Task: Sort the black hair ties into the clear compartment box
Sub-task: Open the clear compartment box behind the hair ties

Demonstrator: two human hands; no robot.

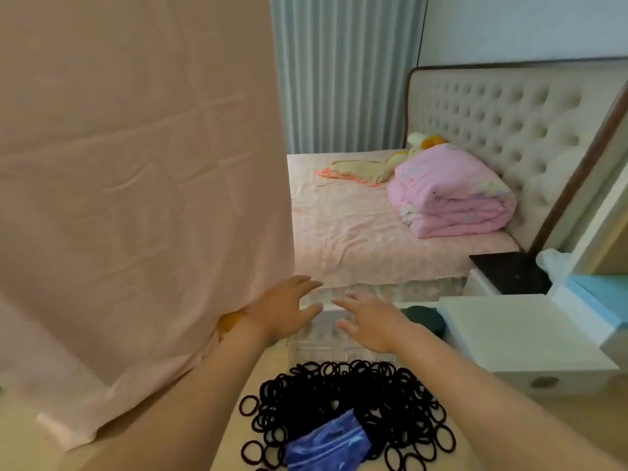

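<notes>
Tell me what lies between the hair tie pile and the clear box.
Nothing visible does. The hair ties lie right against the near edge of the clear compartment box; both hands, left hand and right hand, hover open over it.

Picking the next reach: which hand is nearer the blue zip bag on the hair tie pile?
Neither clearly. Both the left hand and the right hand hover open over the clear compartment box, well beyond the blue zip bag; the right looks marginally closer.

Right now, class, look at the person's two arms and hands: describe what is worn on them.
Both forearms are bare, with no sleeves in view. The left hand and right hand wear no gloves, and no rings, watch or bracelet can be made out on either.
</notes>
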